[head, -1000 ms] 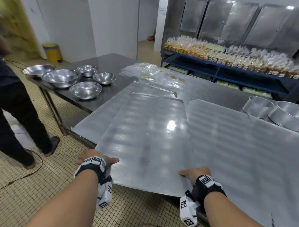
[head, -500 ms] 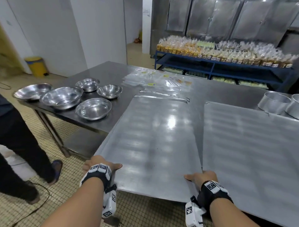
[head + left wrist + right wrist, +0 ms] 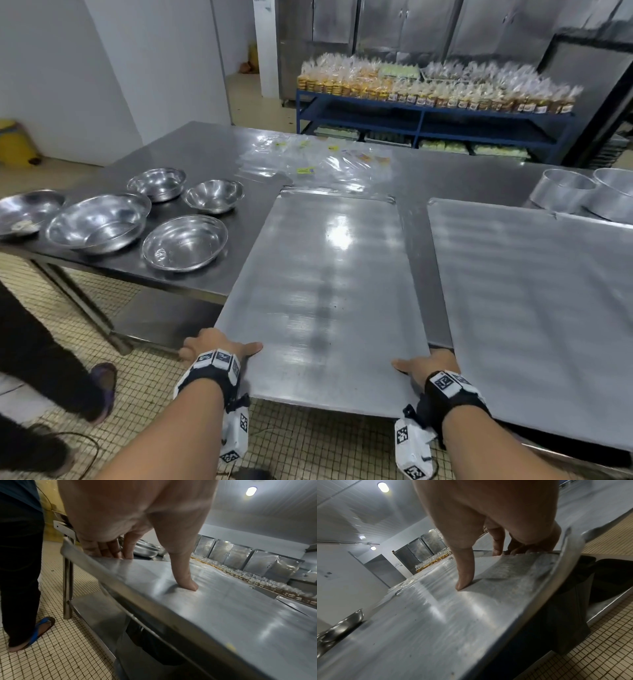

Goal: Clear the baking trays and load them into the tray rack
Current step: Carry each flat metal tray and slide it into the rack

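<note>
Both hands, left hand (image 3: pixel 219 346) and right hand (image 3: pixel 426 368), grip the near baking tray (image 3: pixel 322 291) at its corners, thumbs on top, its near edge overhanging the table (image 3: pixel 205 154). A second tray (image 3: pixel 534 291) lies just beside at 3 o'clock; five steel bowls (image 3: pixel 185 241) at 10 o'clock, two round tins (image 3: pixel 561 188) at 2.

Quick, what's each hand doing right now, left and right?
Left hand: grips the baking tray at its near left corner.
Right hand: grips the same tray's near right corner.

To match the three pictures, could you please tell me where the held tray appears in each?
Head: tray at centre, near end overhanging the table.
Left wrist: tray fills the lower right.
Right wrist: tray fills the lower left.
Shared landmark: bagged goods.
</note>
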### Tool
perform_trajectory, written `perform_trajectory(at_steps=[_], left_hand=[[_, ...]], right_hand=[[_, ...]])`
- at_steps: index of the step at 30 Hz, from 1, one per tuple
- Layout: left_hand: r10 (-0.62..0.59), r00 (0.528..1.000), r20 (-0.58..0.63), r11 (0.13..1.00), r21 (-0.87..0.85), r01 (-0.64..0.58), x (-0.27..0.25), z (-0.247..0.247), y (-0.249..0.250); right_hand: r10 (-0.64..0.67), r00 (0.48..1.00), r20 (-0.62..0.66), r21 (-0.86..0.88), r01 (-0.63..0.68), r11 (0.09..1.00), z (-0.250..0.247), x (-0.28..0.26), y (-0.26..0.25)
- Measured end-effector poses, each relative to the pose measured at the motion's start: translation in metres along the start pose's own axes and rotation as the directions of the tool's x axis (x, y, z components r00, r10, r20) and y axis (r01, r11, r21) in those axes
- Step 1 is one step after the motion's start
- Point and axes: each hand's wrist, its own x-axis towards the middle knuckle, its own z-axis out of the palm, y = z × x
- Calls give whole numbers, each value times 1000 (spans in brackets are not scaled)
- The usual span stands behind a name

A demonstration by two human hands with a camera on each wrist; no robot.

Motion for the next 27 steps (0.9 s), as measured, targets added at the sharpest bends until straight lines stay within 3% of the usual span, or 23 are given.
perform_trajectory(at_steps=[6,11,16,18,22,27], left_hand=[[-3,1000,7,1000,30,3,7,8,11],[-58,998,17,998,38,58,5,11,18],[-111,987,119,994,30,108,23,17,22],[-123,981,150,992,10,123,41,23,23],[-36,980,197,994,-99,57,36,17,28],[-9,984,177,987,-156,37,30,5,33]], right_hand=[[5,998,-56,-46,-8,999,3,8,-5],[16,999,-29,-72,-18,997,9,24,1],[52,999,2,-116,-51,992,1,17,-10],[45,999,23,-60,-44,997,2,22,-16],[23,995,93,68,-30,997,10,31,-25],[119,993,-20,120,-116,986,12,27,-29]])
